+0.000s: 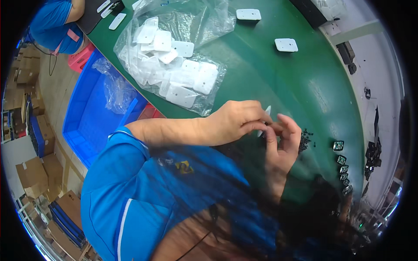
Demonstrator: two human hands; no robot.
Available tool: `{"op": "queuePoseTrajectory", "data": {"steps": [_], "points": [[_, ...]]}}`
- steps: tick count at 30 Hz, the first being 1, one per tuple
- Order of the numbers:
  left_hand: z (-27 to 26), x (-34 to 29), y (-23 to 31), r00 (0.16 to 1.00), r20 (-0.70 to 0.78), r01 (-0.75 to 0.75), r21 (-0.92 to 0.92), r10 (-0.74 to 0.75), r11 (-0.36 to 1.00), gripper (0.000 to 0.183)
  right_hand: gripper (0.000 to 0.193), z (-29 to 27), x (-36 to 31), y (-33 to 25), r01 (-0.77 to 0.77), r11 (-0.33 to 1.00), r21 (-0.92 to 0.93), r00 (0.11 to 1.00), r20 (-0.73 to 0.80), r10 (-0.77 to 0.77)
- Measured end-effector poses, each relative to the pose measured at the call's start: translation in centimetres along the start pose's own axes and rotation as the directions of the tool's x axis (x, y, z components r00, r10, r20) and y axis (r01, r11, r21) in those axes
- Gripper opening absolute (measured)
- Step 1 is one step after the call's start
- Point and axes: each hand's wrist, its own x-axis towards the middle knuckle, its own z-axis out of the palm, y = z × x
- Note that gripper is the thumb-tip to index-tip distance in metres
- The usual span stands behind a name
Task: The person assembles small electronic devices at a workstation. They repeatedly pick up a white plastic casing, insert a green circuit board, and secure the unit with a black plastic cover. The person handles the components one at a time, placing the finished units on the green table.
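My left hand (244, 118) is closed, its fingers pinching a small white plastic plate (267, 110) seen nearly edge-on. My right hand (284, 141) meets it there, with thumb and fingers drawn together against the near side of the plate. Something small and dark shows between the fingertips, too small to name. Just right of my right hand lies a loose heap of tiny black parts (306, 138) on the green table (261, 74). Most of the held plate is hidden by my fingers.
A clear plastic bag (217, 26) with several white plates (180, 95) lies at left. Two white plates (248, 15) (286, 45) sit farther back. Small square black-rimmed parts (338, 145) line the right edge. A blue bin (93, 102) stands beside the table; another person (54, 26) sits far left.
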Motion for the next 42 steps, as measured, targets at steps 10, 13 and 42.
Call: {"op": "queuePoseTrajectory", "data": {"steps": [10, 13, 42], "points": [[0.1, 0.4, 0.1, 0.913, 0.13, 0.407, -0.347, -0.387, 0.845, 0.009, 0.018, -0.8, 0.9, 1.4, 0.4, 0.812, -0.426, 0.911, 0.084, -0.405], [0.1, 0.5, 0.2, 0.878, 0.177, 0.476, -0.421, -0.445, 0.772, 0.008, 0.018, -0.4, 0.9, 1.7, 0.41, 0.781, -0.471, 0.894, 0.039, -0.446], [0.6, -0.5, -0.3, 0.953, 0.073, 0.298, -0.41, -0.294, 0.862, 0.018, 0.019, 0.7, 0.1, 2.2, 0.329, 0.825, -0.46, 0.899, -0.115, -0.423]]}}
